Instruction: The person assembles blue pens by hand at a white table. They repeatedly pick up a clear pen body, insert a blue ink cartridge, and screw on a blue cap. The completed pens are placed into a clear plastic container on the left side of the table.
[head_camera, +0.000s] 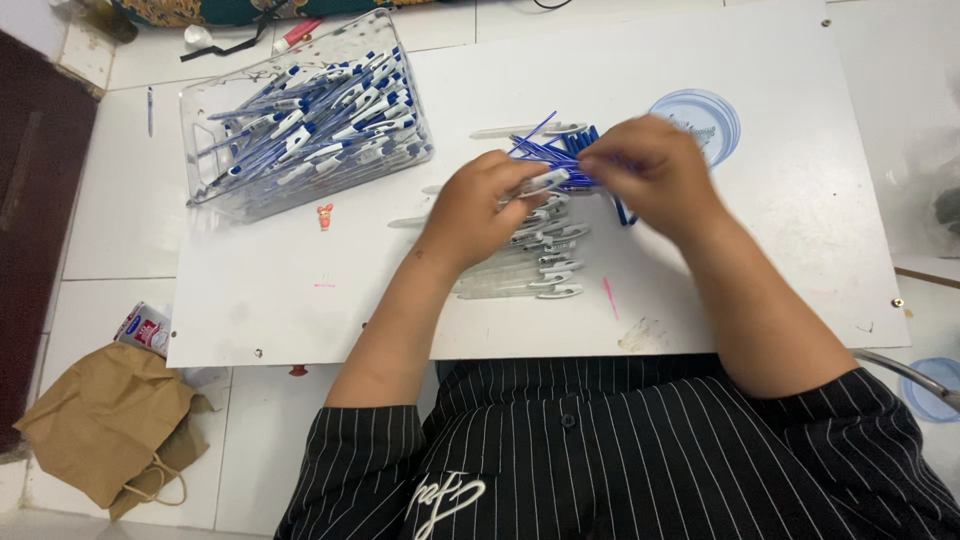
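Note:
My left hand (478, 205) grips a clear pen barrel with a white clip (546, 182) over the middle of a white board (300, 290). My right hand (655, 165) is closed on a thin blue refill, its tip at the barrel's end. Under both hands lies a bundle of blue refills (552, 150). A row of empty clear barrels (535, 268) lies on the board just below my left hand.
A clear plastic basket (305, 115) full of blue-and-white pens stands at the board's back left. A blue round lid (705, 112) lies beyond my right hand. A small red figure (325, 215) sits near the basket. A brown paper bag (105, 425) lies on the tiled floor.

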